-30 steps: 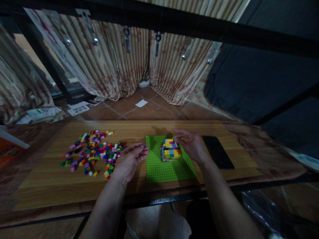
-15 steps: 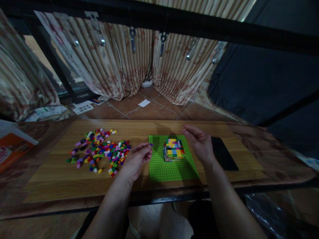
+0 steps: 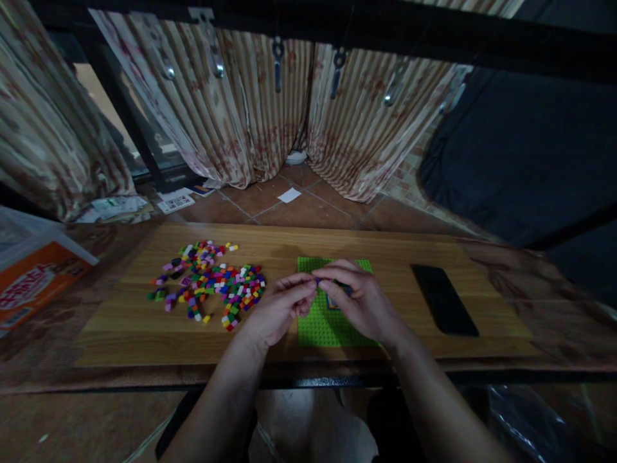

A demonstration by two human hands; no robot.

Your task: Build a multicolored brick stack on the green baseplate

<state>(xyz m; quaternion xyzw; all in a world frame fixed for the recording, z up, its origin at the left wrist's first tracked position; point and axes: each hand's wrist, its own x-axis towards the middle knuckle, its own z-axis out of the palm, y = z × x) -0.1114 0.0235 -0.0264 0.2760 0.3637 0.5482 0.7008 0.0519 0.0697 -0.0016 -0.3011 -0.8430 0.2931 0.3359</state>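
My left hand (image 3: 279, 308) and my right hand (image 3: 359, 299) meet fingertip to fingertip over the green baseplate (image 3: 318, 325). Between the pinched fingertips is a small purple brick (image 3: 317, 281); which hand grips it I cannot tell for sure, both touch it. My right hand covers most of the multicoloured brick block (image 3: 331, 302) standing on the baseplate. A heap of loose small bricks (image 3: 212, 283) in many colours lies on the wooden board (image 3: 144, 328) to the left of my left hand.
A black phone (image 3: 444, 299) lies flat on the board at the right. An orange and white box (image 3: 29, 283) sits at the far left edge. Striped curtains, tiled floor and papers lie beyond the table.
My right hand has left the block's far side and swung left to meet my left hand, which moved right with the purple brick. The view has shifted left.
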